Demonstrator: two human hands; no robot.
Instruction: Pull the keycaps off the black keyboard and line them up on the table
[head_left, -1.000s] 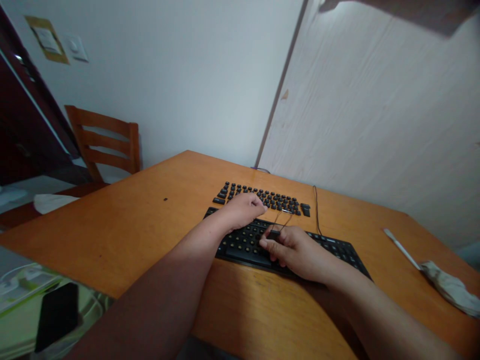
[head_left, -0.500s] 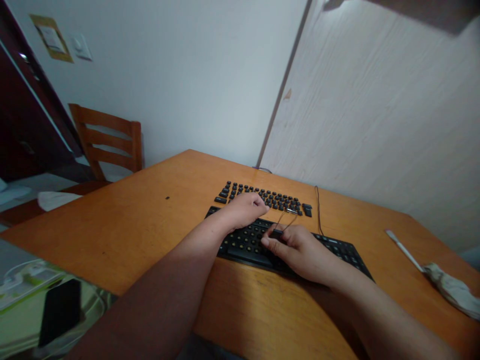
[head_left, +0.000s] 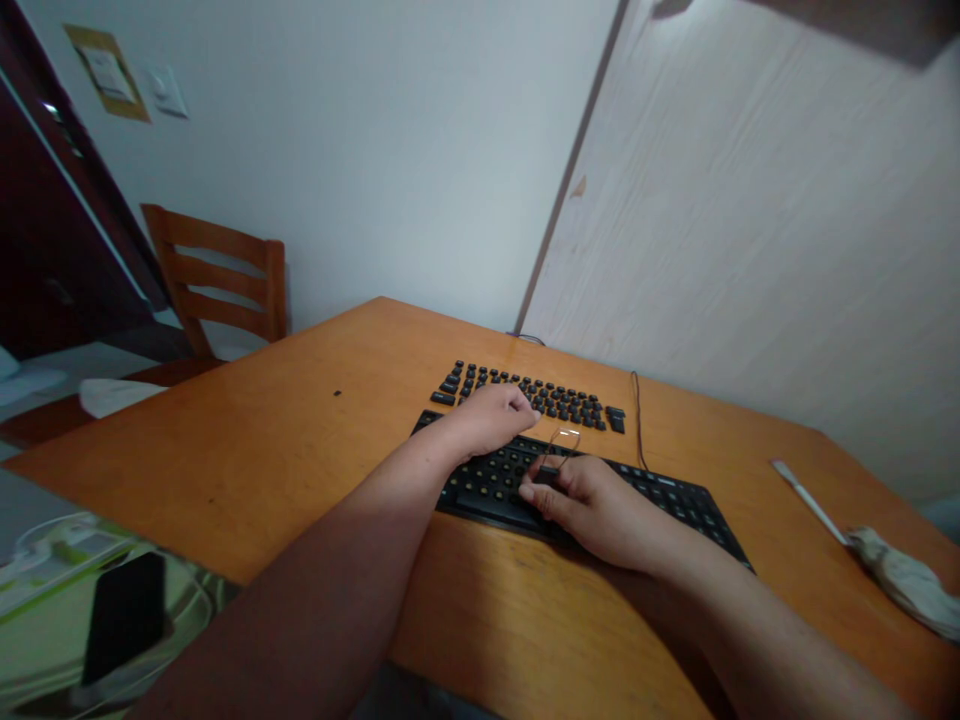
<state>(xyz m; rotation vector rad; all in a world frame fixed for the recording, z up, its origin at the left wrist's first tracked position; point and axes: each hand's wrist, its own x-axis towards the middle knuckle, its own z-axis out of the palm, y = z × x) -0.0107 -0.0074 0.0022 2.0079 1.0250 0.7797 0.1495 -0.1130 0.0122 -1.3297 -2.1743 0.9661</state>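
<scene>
A black keyboard (head_left: pixel 487 515) lies at a slant on the wooden table, its left and middle part showing bare key posts without caps. My right hand (head_left: pixel 600 505) is over its middle, thumb and fingers pinched on the dark handle of a wire keycap puller (head_left: pixel 568 434). The puller's wire loops point up and away from me; whether a cap sits in them I cannot make out. My left hand (head_left: pixel 491 420) rests across the keyboard's upper left with curled fingers, partly hidden. Behind the keyboard, loose black keycaps (head_left: pixel 574 405) are laid out in rows.
A small black piece (head_left: pixel 337 393) lies on the table's left. At the right are a white-handled brush-like tool (head_left: pixel 810 500) and a crumpled cloth (head_left: pixel 904 578). A cable (head_left: pixel 638 420) runs behind the keyboard. A phone (head_left: pixel 126 615) is at lower left, a wooden chair (head_left: pixel 225 275) beyond.
The keycap puller has turned in my right hand, its wire loops swinging left and nearer to the keyboard. My left hand has stayed in place.
</scene>
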